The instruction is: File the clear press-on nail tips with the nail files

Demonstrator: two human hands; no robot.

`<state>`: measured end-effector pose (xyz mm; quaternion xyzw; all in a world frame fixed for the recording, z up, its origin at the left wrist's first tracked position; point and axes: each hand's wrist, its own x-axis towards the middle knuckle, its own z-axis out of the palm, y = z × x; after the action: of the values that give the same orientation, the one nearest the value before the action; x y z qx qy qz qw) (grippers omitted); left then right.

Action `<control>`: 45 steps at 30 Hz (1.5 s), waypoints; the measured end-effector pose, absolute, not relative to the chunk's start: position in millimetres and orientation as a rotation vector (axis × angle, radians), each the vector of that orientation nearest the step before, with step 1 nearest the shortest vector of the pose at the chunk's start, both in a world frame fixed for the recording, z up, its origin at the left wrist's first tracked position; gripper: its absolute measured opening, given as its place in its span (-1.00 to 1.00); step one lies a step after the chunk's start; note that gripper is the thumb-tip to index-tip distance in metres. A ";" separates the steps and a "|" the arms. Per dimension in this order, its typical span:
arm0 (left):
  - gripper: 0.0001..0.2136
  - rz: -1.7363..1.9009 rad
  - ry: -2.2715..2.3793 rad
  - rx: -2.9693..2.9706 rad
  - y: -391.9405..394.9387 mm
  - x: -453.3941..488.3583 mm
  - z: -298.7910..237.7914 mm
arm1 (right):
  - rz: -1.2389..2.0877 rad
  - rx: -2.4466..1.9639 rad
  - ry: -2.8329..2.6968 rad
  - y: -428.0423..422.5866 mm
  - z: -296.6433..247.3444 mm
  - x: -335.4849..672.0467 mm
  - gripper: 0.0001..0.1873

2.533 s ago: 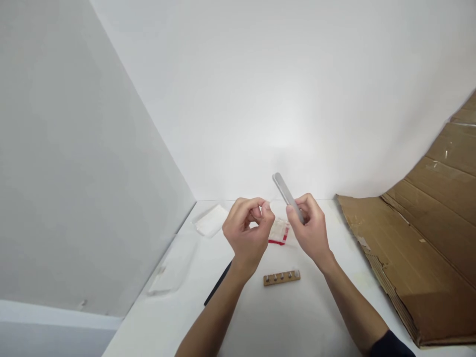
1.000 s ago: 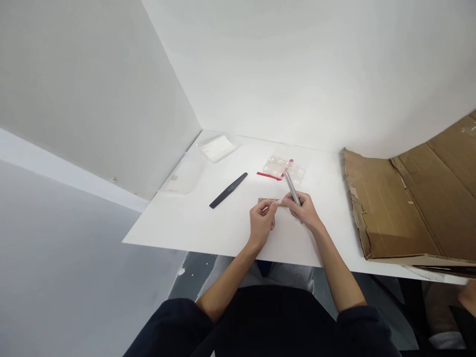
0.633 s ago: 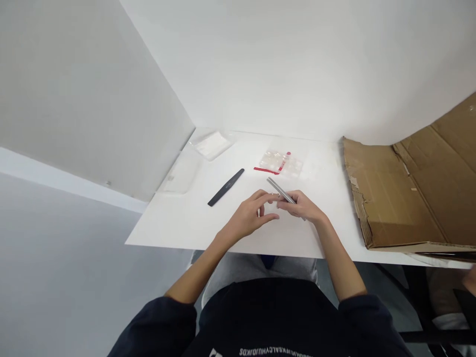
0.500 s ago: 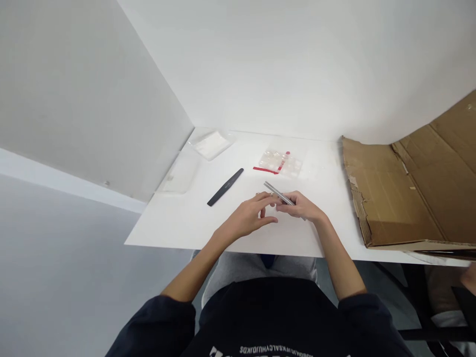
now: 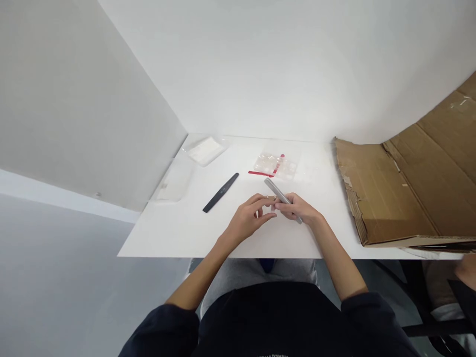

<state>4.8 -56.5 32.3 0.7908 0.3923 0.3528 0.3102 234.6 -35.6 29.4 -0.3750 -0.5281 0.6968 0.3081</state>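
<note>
My right hand [image 5: 300, 211] is closed round a grey nail file [image 5: 275, 190], whose free end points up and to the left over the white table [image 5: 178, 233]. My left hand [image 5: 248, 219] rests just to its left, fingers curled and fingertips touching the file's underside. Between the two hands a tan sliver of a small wooden strip [image 5: 270, 198] shows; the left fingers seem to hold it, and most of it is hidden.
A black nail file [image 5: 220, 192] lies left of the hands. Behind them sits a clear bag with a red strip [image 5: 274, 166]; two clear packets [image 5: 204, 150] [image 5: 174, 183] lie by the left wall. Flattened cardboard [image 5: 401, 198] covers the right side. Another person's limb [image 5: 464, 270] shows at bottom right.
Both hands came down from mid-air to the table over the wooden strip. The grey file tipped from steep to nearly flat. The view tilted down and shifted a little.
</note>
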 end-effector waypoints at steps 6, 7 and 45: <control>-0.75 0.883 1.215 2.207 -26.3 13.1 20.6 | 1.523 -1.117 -1.057 -26.2 19.4 251.1 -0.50; -0.77 0.859 1.224 2.236 -21.1 15.6 17.7 | 1.488 -1.132 -1.020 -25.0 17.6 252.4 -0.50; -0.83 0.806 1.257 2.310 0.8 27.0 -8.2 | 1.500 -1.194 -1.094 -30.4 24.4 241.7 -0.56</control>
<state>27.0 0.8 -8.2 0.8238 0.4484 0.2874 0.1941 241.7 -30.4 24.4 -0.4831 -0.4426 0.6067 0.4501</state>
